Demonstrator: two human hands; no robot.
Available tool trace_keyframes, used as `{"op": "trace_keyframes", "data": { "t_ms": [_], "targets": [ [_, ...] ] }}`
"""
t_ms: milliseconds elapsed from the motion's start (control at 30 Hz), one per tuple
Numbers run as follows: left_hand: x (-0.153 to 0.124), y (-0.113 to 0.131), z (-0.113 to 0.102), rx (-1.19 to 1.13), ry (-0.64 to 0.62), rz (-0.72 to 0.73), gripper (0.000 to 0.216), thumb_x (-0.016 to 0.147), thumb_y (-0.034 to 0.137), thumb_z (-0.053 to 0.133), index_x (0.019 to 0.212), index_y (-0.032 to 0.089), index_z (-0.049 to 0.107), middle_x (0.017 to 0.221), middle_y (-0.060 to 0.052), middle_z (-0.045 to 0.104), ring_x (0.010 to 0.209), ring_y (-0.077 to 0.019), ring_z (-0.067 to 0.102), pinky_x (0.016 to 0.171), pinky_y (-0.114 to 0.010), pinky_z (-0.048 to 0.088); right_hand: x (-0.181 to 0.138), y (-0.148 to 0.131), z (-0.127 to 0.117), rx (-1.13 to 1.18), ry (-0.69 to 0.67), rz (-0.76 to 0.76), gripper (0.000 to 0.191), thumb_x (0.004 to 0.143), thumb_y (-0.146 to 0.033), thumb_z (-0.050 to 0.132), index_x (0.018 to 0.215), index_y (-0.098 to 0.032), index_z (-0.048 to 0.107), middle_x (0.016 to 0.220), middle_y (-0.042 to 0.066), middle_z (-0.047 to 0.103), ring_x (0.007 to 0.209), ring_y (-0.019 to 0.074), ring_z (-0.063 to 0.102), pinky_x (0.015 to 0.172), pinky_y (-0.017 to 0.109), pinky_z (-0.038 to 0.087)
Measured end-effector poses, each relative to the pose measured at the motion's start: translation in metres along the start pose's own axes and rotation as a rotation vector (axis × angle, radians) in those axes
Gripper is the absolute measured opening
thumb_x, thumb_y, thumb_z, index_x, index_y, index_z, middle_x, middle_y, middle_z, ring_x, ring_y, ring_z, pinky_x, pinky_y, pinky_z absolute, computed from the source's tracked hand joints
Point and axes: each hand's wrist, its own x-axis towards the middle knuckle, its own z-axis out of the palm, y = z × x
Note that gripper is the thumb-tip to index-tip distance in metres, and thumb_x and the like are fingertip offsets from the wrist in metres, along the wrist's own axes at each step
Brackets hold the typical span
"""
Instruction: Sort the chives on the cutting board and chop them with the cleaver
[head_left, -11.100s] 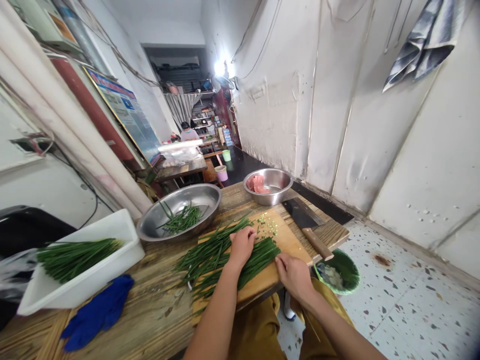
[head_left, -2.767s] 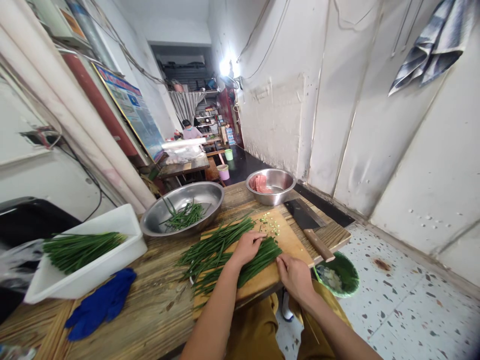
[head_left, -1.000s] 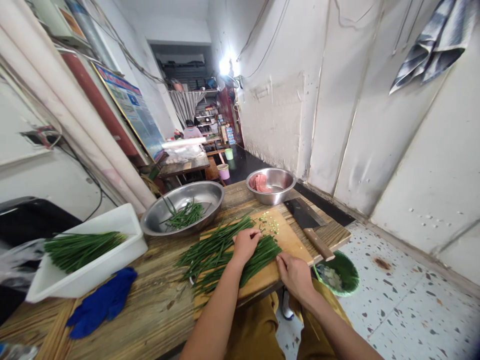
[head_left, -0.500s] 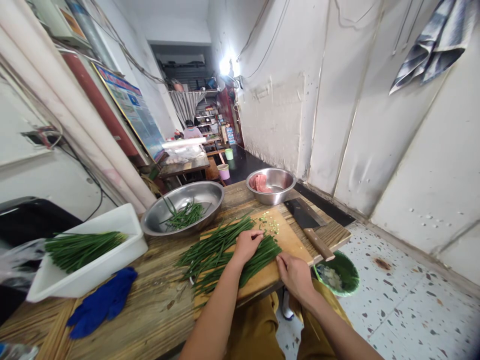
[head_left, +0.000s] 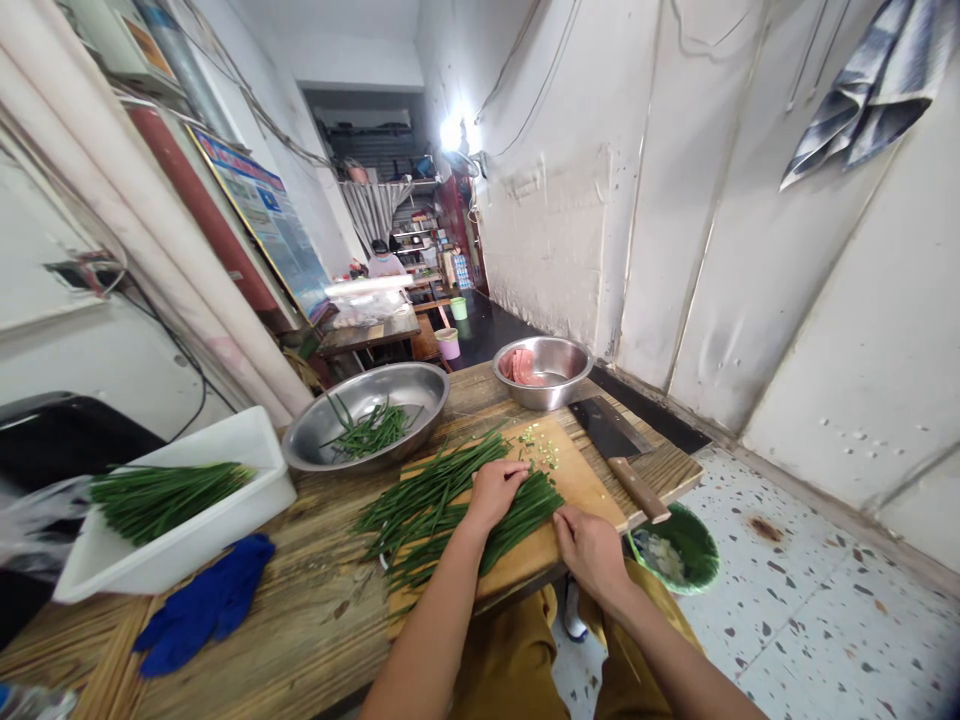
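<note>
Counting across the worktop (head_left: 300, 610): two steel bowls, one big bowl (head_left: 304, 452) toward the far left corner and one small bowl (head_left: 553, 397) at the far right corner. Also counting one cutting board (head_left: 583, 482), one cleaver (head_left: 619, 455), one white tray (head_left: 187, 548), and three lots of greens.

Lying on the cutting board by the near edge: the chives (head_left: 427, 505), long axis running roughly along that edge. Pointing cut ends toward the right end (where the cleaver is resting) and tips toward the left, spilling off the board onto the wood.

Pressing down on them with the left hand (head_left: 496, 492), fingers together and curled over the top of the bundle. Butting against the cut ends with the right hand (head_left: 589, 547); fingers tucked behind its back, so not telling spread from pinched.

Sitting in the big bowl: a smaller heap (head_left: 367, 432); filling the tray: a third lot (head_left: 161, 495). Blue gloves (head_left: 199, 605) bunching near the left, number unclear.
</note>
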Motion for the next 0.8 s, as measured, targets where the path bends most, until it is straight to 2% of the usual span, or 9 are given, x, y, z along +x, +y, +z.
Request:
{"op": "trace_keyframes", "data": {
  "t_ms": [233,400,467,500,600,667,700,800],
  "targets": [
    [-0.004,0.002,-0.004,0.156,-0.013,0.182,0.017,0.085,0.024,0.058,0.091,0.028,0.073,0.093,-0.001,0.072,0.091,-0.0183,0.06,0.09,-0.037,0.036,0.001,-0.001,0.001,0.005,-0.001,0.018,0.031,0.093,-0.026,0.036,0.085,-0.018,0.065,0.08,0.006,0.071,0.078,0.0173,0.066,0.063,0.024,0.034],
    [-0.001,-0.006,-0.01,-0.032,-0.082,0.22,0.023,0.081,0.017,0.054,0.092,0.025,0.073,0.1,-0.001,0.071,0.098,-0.0162,0.06,0.092,-0.03,0.04,0.001,-0.002,-0.001,0.021,0.013,0.021,0.032,0.093,-0.027,0.035,0.087,-0.018,0.065,0.079,0.006,0.071,0.076,0.0166,0.066,0.062,0.024,0.034],
    [0.0,-0.006,-0.015,-0.114,-0.073,0.147,0.032,0.078,0.009,0.048,0.093,0.022,0.073,0.096,-0.001,0.071,0.093,-0.0144,0.062,0.089,-0.027,0.043,0.001,-0.002,-0.001,0.031,0.016,0.019,0.033,0.094,-0.027,0.034,0.088,-0.018,0.065,0.079,0.006,0.071,0.076,0.0168,0.066,0.062,0.024,0.034],
    [0.0,-0.006,-0.017,-0.104,-0.027,0.071,0.035,0.076,0.007,0.045,0.093,0.022,0.072,0.093,0.0,0.072,0.09,-0.0146,0.063,0.088,-0.027,0.043,0.001,-0.002,-0.001,0.034,0.015,0.019,0.033,0.094,-0.027,0.034,0.088,-0.018,0.065,0.079,0.006,0.071,0.076,0.0171,0.066,0.062,0.024,0.034],
    [-0.001,-0.003,-0.024,0.098,0.232,-0.143,0.036,0.077,0.006,0.041,0.09,0.021,0.072,0.09,-0.002,0.071,0.092,-0.0185,0.062,0.09,-0.035,0.039,0.001,-0.002,-0.001,0.039,0.016,0.016,0.033,0.094,-0.027,0.034,0.087,-0.018,0.065,0.079,0.006,0.071,0.076,0.0175,0.066,0.063,0.024,0.034],
    [-0.003,-0.003,-0.026,0.233,0.326,-0.151,0.034,0.079,0.007,0.042,0.086,0.022,0.072,0.096,-0.003,0.07,0.1,-0.0205,0.058,0.093,-0.039,0.035,0.0,-0.002,0.0,0.039,0.021,0.016,0.033,0.094,-0.027,0.034,0.087,-0.018,0.065,0.078,0.006,0.071,0.076,0.0174,0.066,0.063,0.024,0.034],
    [-0.003,-0.002,-0.026,0.277,0.316,-0.131,0.032,0.079,0.009,0.044,0.084,0.022,0.072,0.099,-0.003,0.068,0.102,-0.0214,0.056,0.092,-0.039,0.034,0.0,-0.002,0.0,0.037,0.025,0.016,0.033,0.094,-0.027,0.034,0.087,-0.018,0.065,0.078,0.006,0.071,0.076,0.0173,0.066,0.062,0.024,0.034],
    [-0.006,-0.002,-0.023,0.376,0.178,-0.105,0.018,0.078,0.019,0.056,0.085,0.025,0.072,0.103,-0.005,0.065,0.103,-0.0252,0.051,0.089,-0.041,0.033,0.0,-0.002,0.0,0.034,0.03,0.013,0.033,0.094,-0.027,0.034,0.085,-0.018,0.064,0.077,0.006,0.07,0.075,0.0172,0.066,0.062,0.024,0.034]
  ]
}}
